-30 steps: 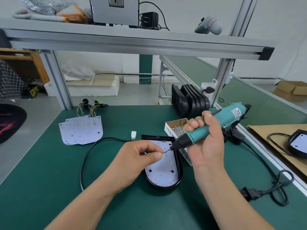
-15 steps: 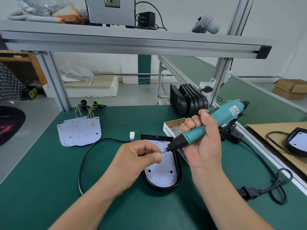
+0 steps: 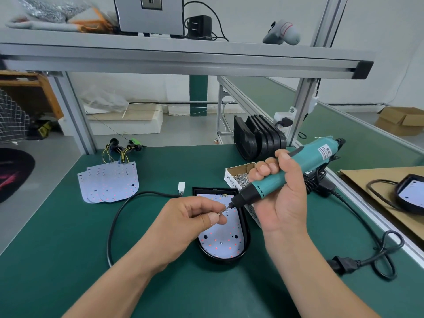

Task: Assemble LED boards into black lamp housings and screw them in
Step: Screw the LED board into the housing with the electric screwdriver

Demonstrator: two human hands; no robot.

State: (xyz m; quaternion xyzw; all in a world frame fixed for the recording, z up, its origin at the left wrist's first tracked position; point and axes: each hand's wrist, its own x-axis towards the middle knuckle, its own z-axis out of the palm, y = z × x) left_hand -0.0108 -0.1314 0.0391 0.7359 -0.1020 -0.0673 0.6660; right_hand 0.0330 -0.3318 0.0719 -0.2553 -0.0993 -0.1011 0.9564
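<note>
A black lamp housing (image 3: 246,244) lies on the green mat with a white LED board (image 3: 220,242) seated inside it. My right hand (image 3: 282,198) grips a teal electric screwdriver (image 3: 296,166), its bit slanting down to the left. My left hand (image 3: 192,216) hovers over the board's upper part and pinches a small screw at the bit's tip. A cardboard box of screws (image 3: 238,175) stands just behind the housing. The housing's black cable (image 3: 119,216) loops to the left and ends in a white connector (image 3: 181,187).
Spare LED boards (image 3: 110,184) with wire bundles lie at the back left. Several empty black housings (image 3: 259,136) stand on edge at the back. The screwdriver's power cord (image 3: 376,260) coils at the right. A finished lamp (image 3: 410,193) rests on cardboard far right.
Both hands have stayed almost in place; my left fingertips have shifted slightly at the screwdriver's bit tip. The housing and board have not moved.
</note>
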